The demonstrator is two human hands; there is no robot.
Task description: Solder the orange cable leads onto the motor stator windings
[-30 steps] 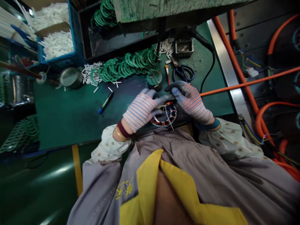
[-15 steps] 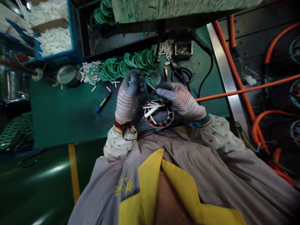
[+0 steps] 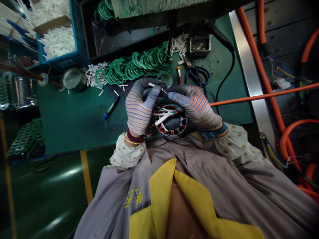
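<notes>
A round motor stator (image 3: 171, 122) with copper windings lies at the near edge of the green bench, several white sleeved wires (image 3: 162, 115) fanning out from it. My left hand (image 3: 139, 104), in a striped glove, is raised beside the stator and pinches a short white sleeve tube (image 3: 152, 85) between its fingertips. My right hand (image 3: 196, 108), gloved the same way, rests over the stator's right side; its fingers are curled and pinch a thin wire that leads to the tube.
A row of green curved circuit boards (image 3: 134, 66) and scattered white tubes (image 3: 94, 74) lie behind. A marker pen (image 3: 111, 107), scissors (image 3: 198, 75), a small brush (image 3: 178, 73), a metal tin (image 3: 74, 79) and a blue crate (image 3: 57, 36) of white tubes stand around. Orange cables (image 3: 261, 96) run at the right.
My left hand lifted off the stator and now holds a white tube at its fingertips, meeting my right hand's fingers. The stator's white leads became uncovered.
</notes>
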